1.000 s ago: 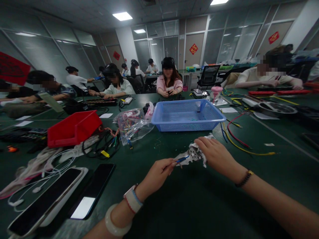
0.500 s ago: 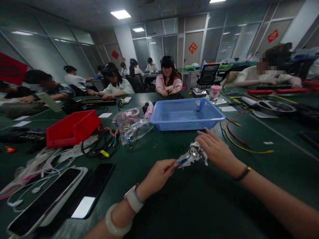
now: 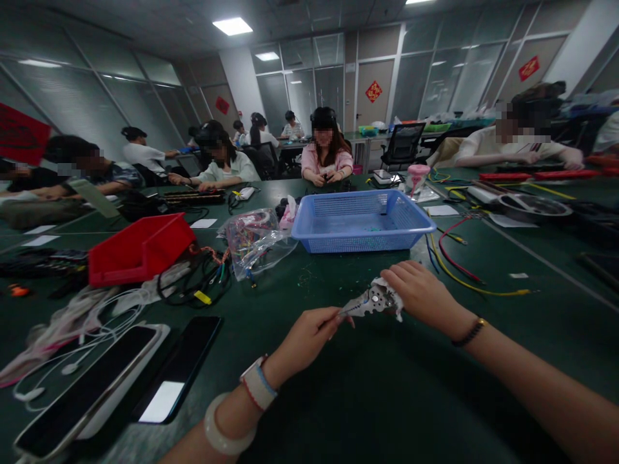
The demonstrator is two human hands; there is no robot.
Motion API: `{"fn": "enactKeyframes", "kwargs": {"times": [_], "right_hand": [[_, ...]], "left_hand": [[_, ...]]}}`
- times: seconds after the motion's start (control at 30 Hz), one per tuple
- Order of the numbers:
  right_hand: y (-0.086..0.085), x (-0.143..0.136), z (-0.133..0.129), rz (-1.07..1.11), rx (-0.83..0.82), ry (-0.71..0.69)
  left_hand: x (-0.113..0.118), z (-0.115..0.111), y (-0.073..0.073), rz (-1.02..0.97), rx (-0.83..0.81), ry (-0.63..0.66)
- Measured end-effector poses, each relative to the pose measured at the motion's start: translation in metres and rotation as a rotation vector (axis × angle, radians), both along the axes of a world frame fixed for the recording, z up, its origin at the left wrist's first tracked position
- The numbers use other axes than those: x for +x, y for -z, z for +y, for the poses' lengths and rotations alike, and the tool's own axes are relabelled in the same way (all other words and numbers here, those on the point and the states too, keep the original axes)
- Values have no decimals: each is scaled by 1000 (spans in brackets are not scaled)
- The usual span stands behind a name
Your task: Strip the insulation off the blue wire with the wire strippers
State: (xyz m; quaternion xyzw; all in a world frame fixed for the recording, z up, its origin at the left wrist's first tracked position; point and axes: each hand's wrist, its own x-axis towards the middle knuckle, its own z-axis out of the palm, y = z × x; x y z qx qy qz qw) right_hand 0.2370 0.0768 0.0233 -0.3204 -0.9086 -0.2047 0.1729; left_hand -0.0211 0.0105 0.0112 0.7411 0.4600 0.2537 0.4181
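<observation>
A metal wire-stripping tool [image 3: 371, 299] with notched jaws and a round pivot is held above the dark green table [image 3: 309, 386]. My right hand [image 3: 418, 293] is closed around its handles, which are wrapped in something white. At the tip of the jaws, my left hand [image 3: 316, 328] is pinched; whatever lies between its fingertips is too small to make out. Just beyond the tool stands a blue mesh basket [image 3: 362, 243].
Left of the basket lie a clear bag of wires [image 3: 256, 241] and a red bin [image 3: 142, 251]. Two phones [image 3: 181, 367] and white earphones [image 3: 70, 369] sit at the near left. Colored cables [image 3: 464, 277] lie at right. People sit across the table.
The fingers of my right hand have closed down around the tool's handles, and its jaws have come together. Blue seen along the jaws before is now mostly out of sight.
</observation>
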Motion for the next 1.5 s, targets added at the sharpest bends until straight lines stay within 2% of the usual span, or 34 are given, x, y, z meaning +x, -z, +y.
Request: {"fn": "enactKeyframes", "kwargs": {"times": [0.2, 0.37, 0.53, 0.67, 0.83, 1.07, 1.27, 1.5], "right_hand": [[2, 0, 1, 58, 104, -35], [-1, 4, -5, 66, 273, 61], [-3, 7, -5, 43, 193, -35], [-1, 5, -4, 17, 137, -16], [-3, -1, -8, -35, 118, 27], [-4, -5, -10, -53, 28, 71], [1, -11, -13, 25, -103, 151], [4, -17, -14, 84, 81, 124]], "left_hand": [[-3, 2, -5, -36, -77, 58], [-4, 2, -7, -134, -220, 123], [-5, 2, -7, -198, -399, 224], [-6, 2, -9, -231, -461, 243], [-5, 2, -7, -297, -514, 229], [3, 3, 8, -486, -612, 118], [7, 1, 5, -569, -623, 32], [10, -2, 6, -649, -680, -28]]}}
